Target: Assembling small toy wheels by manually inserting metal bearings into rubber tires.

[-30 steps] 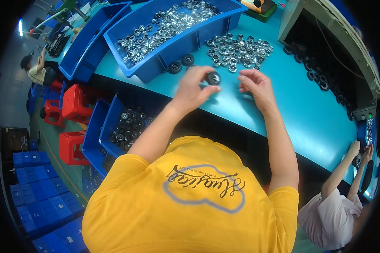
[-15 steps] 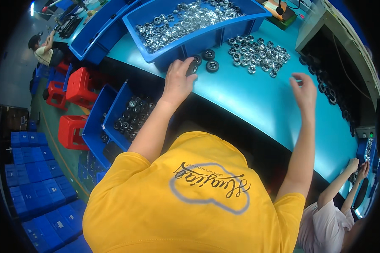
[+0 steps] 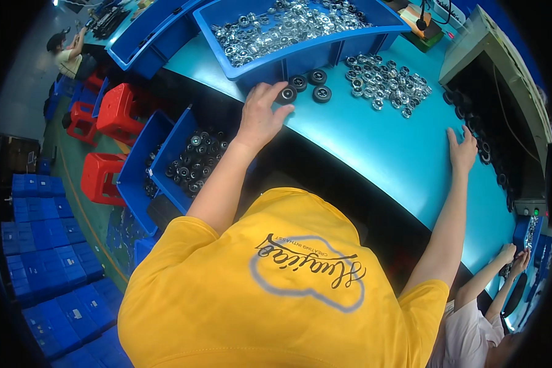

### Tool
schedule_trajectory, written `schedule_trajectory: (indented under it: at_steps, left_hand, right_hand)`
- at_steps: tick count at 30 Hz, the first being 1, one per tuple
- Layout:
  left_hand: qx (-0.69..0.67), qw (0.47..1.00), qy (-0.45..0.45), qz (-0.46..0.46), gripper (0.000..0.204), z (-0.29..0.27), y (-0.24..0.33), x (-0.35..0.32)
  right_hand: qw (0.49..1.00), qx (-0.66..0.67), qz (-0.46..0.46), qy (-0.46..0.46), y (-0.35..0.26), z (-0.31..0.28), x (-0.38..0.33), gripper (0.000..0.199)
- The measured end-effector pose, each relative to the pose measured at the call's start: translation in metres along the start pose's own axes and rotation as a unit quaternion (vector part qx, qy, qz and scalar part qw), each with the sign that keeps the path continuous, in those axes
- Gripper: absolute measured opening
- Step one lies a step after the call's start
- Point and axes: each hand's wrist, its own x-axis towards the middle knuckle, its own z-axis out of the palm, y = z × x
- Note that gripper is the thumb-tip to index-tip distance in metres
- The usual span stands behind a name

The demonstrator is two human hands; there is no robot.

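Observation:
My left hand (image 3: pixel 261 119) is at the near edge of the turquoise table, below the front corner of a big blue bin (image 3: pixel 325 54). Its fingers and thumb curve round a small black wheel with a dark shiny hub (image 3: pixel 286 94). Three similar wheels (image 3: pixel 321 93) lie just beyond it. To their right spreads a loose pile of clear, shiny wheel hubs (image 3: pixel 387 83), and more such hubs fill the bin. Over on the right, my right hand (image 3: pixel 463 152) holds nothing; its thumb and fingers are apart, close to a row of black tyres (image 3: pixel 485 152).
A grey machine frame (image 3: pixel 503 61) arches over the tyre row. Blue bins with dark wheels (image 3: pixel 196 162) stand low at left, near red stools (image 3: pixel 107 178) and stacked blue crates (image 3: pixel 61 264). At lower right, another person's hands (image 3: pixel 514 260) work at the table.
My left hand has shifted slightly left with the wheel in its fingers. My right hand has moved right and nearer, toward the tyre row, and its fingers have spread.

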Motion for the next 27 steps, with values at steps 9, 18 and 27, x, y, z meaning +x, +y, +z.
schedule_trajectory:
  at_steps: [9, 18, 27]
  left_hand:
    - [-0.099, 0.993, 0.067, -0.026, 0.041, -0.002, 0.027, 0.001]
    - [-0.184, 0.968, 0.008, 0.171, 0.032, 0.023, 0.095, 0.011]
    - [-0.256, 0.927, -0.141, 0.235, 0.031, 0.082, 0.146, 0.031]
  right_hand:
    - [0.999, 0.017, -0.041, 0.000, -0.007, 0.018, 0.015, 0.048]
    - [0.986, -0.033, 0.153, 0.065, 0.027, -0.020, -0.001, 0.052]
    - [0.991, 0.079, 0.095, 0.057, 0.031, -0.022, 0.010, 0.032]
